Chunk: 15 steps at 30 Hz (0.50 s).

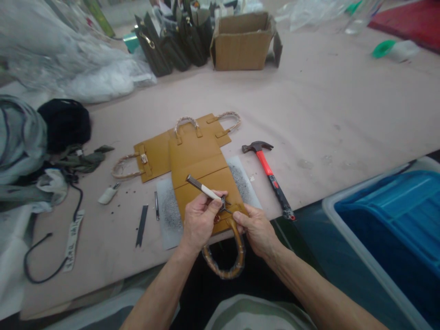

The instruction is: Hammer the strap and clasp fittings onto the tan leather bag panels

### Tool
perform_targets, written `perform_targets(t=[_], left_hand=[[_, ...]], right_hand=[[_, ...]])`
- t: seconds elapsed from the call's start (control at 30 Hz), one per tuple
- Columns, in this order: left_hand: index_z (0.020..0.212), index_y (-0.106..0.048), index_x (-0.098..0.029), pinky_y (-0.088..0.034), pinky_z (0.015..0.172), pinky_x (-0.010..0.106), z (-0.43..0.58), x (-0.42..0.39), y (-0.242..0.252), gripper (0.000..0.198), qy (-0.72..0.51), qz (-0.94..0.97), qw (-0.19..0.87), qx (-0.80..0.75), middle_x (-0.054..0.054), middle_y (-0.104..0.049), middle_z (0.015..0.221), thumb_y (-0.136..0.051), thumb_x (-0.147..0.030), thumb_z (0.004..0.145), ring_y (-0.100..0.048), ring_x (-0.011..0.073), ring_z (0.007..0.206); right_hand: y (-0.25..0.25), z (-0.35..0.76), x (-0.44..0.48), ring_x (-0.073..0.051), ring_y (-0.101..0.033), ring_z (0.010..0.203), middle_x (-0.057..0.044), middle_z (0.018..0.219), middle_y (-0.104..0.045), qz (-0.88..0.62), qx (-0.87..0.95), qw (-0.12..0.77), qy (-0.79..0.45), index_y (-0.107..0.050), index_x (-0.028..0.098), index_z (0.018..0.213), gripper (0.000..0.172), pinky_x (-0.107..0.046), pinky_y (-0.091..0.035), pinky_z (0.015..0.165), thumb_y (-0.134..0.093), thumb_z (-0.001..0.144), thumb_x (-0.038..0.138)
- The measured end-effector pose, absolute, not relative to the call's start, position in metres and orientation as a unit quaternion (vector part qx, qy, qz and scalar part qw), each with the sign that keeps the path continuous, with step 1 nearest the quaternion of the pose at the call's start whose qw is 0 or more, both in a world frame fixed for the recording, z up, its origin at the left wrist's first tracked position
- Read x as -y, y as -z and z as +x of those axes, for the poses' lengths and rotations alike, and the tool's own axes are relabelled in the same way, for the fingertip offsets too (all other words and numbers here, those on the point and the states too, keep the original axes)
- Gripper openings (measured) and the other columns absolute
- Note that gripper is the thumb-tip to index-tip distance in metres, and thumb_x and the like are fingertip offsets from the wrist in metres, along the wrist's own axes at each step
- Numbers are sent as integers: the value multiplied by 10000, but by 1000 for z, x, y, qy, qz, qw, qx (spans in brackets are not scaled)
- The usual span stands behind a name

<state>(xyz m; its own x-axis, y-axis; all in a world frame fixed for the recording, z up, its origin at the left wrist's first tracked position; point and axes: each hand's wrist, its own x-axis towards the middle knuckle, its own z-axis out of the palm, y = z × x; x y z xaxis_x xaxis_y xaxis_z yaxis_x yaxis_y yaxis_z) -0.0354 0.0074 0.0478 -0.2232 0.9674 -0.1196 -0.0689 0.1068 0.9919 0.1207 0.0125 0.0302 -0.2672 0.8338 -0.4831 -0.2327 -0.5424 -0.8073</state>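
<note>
My left hand (201, 219) pinches a metal rod tool with a white-wrapped grip (208, 190), tilted over a tan leather bag panel (197, 158). A small dark fitting (223, 201) lies beside the tool's lower end, partly covered by my fingers. My right hand (256, 229) grips the panel's near edge, thumb on top, fingers hidden beneath. Below hangs a curved bamboo-like handle (225, 275) in clear wrap. Under the panel is a speckled board (170, 215). Another tan panel with wrapped handles (156, 153) lies behind. To the right rests a claw hammer (268, 172).
At left are a dark flat strip (141, 224), a thin metal rod (157, 205), a small white bottle (108, 194) and a black cord (80, 197). A cardboard box (240, 46) and dark bags (172, 43) stand behind. Blue bins (388, 215) flank the table at right.
</note>
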Motion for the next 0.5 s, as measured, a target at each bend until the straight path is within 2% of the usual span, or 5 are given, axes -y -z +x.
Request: perform_targets(t=[0.13, 0.3, 0.5], left_hand=[[1026, -782, -198, -578, 889, 306, -33, -8, -46, 215, -529, 444, 438, -575, 73, -791, 1069, -695, -358, 913, -730, 211, 1002], [988, -782, -192, -577, 823, 293, -28, -10, -48, 207, -523, 439, 430, -590, 63, -793, 986, -698, -355, 893, -734, 198, 897], [964, -780, -180, -575, 759, 270, -26, -11, -54, 211, -517, 443, 418, -602, 56, -789, 930, -697, -353, 876, -724, 183, 829]], right_hand=[[-30, 124, -14, -88, -422, 477, 44, 522, -529, -475, 320, 348, -742, -607, 185, 693, 326, -220, -317, 479, -787, 705, 456], [-31, 133, -16, -112, -538, 568, 7, 639, -633, -427, 347, 333, -766, -659, 166, 717, 256, -240, -435, 559, -817, 665, 361], [-28, 133, -16, -113, -534, 486, 4, 535, -621, -463, 332, 341, -748, -666, 163, 624, 225, -237, -430, 505, -798, 644, 344]])
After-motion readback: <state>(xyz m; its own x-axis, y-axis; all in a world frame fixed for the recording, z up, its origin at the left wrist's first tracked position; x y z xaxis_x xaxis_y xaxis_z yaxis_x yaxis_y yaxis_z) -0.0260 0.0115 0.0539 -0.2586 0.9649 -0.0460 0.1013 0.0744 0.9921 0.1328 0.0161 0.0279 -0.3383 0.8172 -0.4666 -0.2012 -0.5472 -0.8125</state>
